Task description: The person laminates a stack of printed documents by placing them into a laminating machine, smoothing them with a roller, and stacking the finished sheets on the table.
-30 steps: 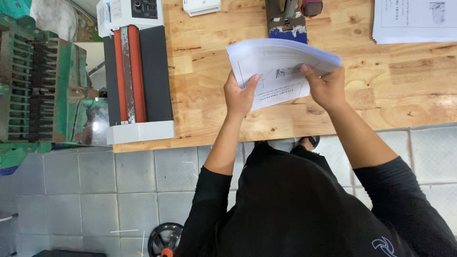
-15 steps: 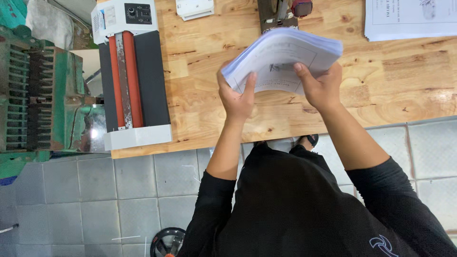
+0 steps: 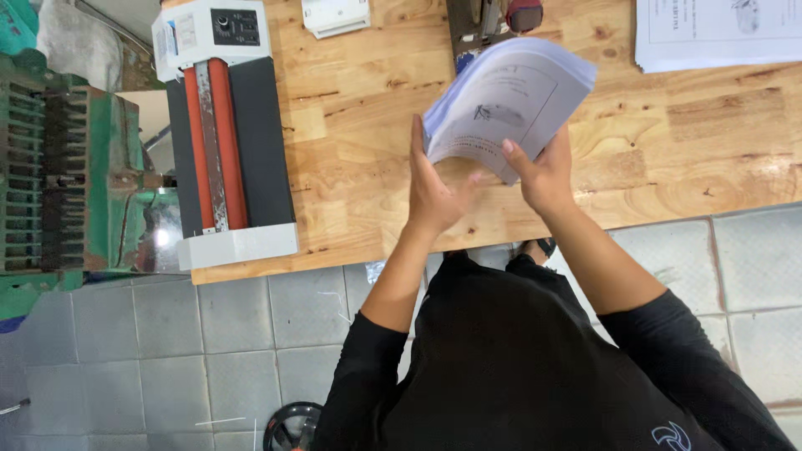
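Observation:
A thick stack of white printed sheets (image 3: 510,104) is tilted on edge above the wooden table (image 3: 359,159). My right hand (image 3: 543,171) grips the stack's lower right side, thumb over the top sheet. My left hand (image 3: 434,188) lies flat against the stack's left edge with its fingers straight.
A roll laminator (image 3: 221,134) with red rollers stands at the table's left end. A second pile of printed sheets (image 3: 718,33) lies at the far right. A stapler-like tool (image 3: 493,21) and a small white box (image 3: 334,15) sit at the back. Green machinery (image 3: 58,167) stands left of the table.
The stack has turned from nearly flat to steeply tilted and moved up and right. My left hand has shifted from holding underneath to pressing flat on the stack's edge.

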